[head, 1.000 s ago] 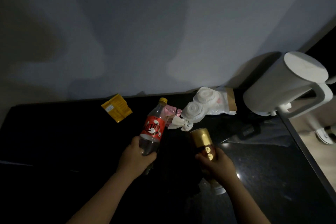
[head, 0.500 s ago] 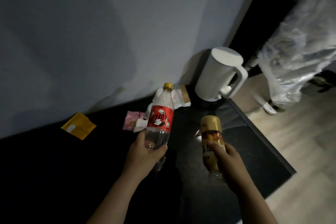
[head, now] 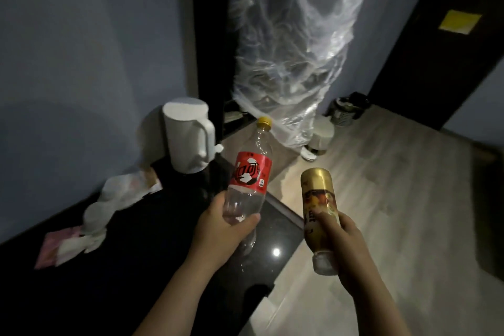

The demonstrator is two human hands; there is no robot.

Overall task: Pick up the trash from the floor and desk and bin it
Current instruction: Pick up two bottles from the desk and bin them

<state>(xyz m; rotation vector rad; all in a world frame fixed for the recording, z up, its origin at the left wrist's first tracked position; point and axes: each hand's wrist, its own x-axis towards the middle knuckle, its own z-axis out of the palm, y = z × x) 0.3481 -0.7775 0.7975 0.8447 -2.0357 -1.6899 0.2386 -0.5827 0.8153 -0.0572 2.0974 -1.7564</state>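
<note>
My left hand [head: 218,232] grips the lower part of a clear plastic bottle [head: 252,169] with a red label and yellow cap, held upright above the right end of the black desk [head: 136,281]. My right hand [head: 345,245] grips a gold bottle [head: 319,199] held past the desk edge over the wooden floor [head: 395,199]. Pink and white wrappers [head: 62,247] and white cup lids [head: 109,199] lie on the desk near the wall. A dark bin with a black liner [head: 347,110] stands on the floor at the far right.
A white kettle [head: 188,133] stands at the desk's far right corner. A crinkled clear plastic cover [head: 294,49] hangs in front of a dark doorway beyond the desk. White slippers [head: 317,142] lie on the floor beneath it. A dark door with a yellow note [head: 459,22] is at right.
The view has swung right, from the desk toward the floor and the hanging plastic. Both hands have lifted their bottles and carried them to the right; the yellow packet has left the view.
</note>
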